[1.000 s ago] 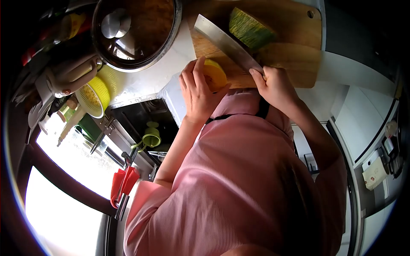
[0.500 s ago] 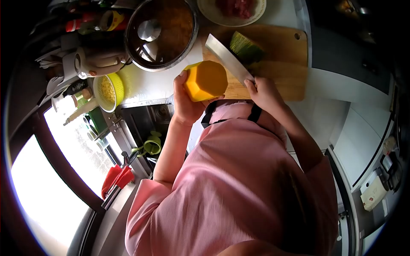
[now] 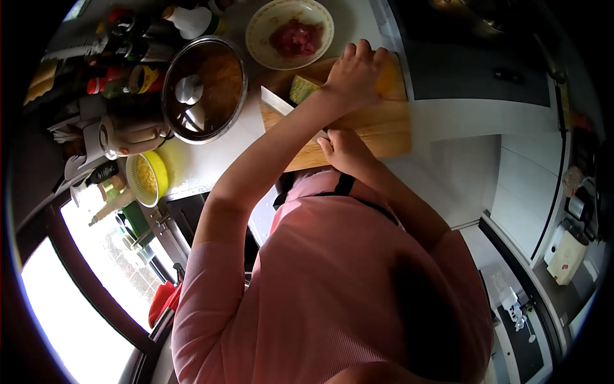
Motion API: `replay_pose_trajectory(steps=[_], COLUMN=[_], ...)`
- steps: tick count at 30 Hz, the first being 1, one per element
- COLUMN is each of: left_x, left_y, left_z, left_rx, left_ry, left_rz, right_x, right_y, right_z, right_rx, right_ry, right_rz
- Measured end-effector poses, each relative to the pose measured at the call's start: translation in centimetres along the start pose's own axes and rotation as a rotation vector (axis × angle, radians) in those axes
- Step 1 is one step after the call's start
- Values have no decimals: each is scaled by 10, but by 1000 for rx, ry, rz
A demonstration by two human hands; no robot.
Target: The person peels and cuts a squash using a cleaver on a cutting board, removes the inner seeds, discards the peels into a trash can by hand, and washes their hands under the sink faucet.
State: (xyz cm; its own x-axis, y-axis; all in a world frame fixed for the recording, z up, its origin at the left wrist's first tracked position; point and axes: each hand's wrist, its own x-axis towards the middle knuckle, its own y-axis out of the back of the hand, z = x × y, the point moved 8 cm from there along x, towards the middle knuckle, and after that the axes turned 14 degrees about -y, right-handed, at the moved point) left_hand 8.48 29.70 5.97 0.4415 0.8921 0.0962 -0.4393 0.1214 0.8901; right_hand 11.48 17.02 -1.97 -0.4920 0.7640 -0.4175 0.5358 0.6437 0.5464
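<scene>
My left hand [image 3: 356, 73] reaches across to the far right part of the wooden cutting board [image 3: 377, 131], closed on a peeled orange pumpkin piece [image 3: 386, 78] that is partly hidden and blurred. Nearer to me, my right hand [image 3: 348, 152] grips the handle of a large knife [image 3: 276, 101], whose blade points to the upper left over the board. My left forearm passes above part of the blade. A green-skinned pumpkin piece [image 3: 303, 88] sits on the board beyond the knife, beside my left wrist.
Behind the board is a bowl of raw meat [image 3: 254, 38]. To the left stand a glass-lidded pot [image 3: 242, 96], a yellow basket [image 3: 162, 176] with small yellow pieces, and several bottles. A dark stovetop [image 3: 460, 80] lies at the right.
My left hand has carried the orange piece from the board's near left side across to its far right. My right hand still holds the knife. The view has shifted.
</scene>
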Motion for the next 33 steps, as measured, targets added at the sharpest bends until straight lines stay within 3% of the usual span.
replay_pose_trajectory(steps=[6, 9, 12, 13, 15, 16, 18, 22, 31, 33], left_x=[8, -7, -62, -84, -132, -158, -194, -219, -221, -216], left_y=[-46, 1, 104, 125, 131, 118, 89, 40, -10, -19], left_z=[-7, 1, 5, 8, 4, -3, 4, 32, 10, -7], left_rx=[126, 50, -80, -126, -193, -359, -360, -346, -193, -206], left_ry=[-57, -108, -39, -22, 32, 234, 207, 14, -116, -68], left_rz=[-258, 1, 375, 406, 340, 234, 101, -178, -253, -233], right_x=[-4, -6, -14, -18, -31, -36, -44, -44, -57, -63], right_y=[-4, -1, 3, 5, 16, 22, 35, 35, 41, 47], right_z=[0, -3, -13, -18, -32, -37, -50, -45, -45, -44], right_rx=[-20, -50, -128, -164, -210, -233, -293, -391, -568, -601], right_ry=[26, -24, -32, -21, 88, 146, 297, 375, 450, 461], right_rz=[56, -5, -64, -79, -45, -28, 27, 45, 80, 112])
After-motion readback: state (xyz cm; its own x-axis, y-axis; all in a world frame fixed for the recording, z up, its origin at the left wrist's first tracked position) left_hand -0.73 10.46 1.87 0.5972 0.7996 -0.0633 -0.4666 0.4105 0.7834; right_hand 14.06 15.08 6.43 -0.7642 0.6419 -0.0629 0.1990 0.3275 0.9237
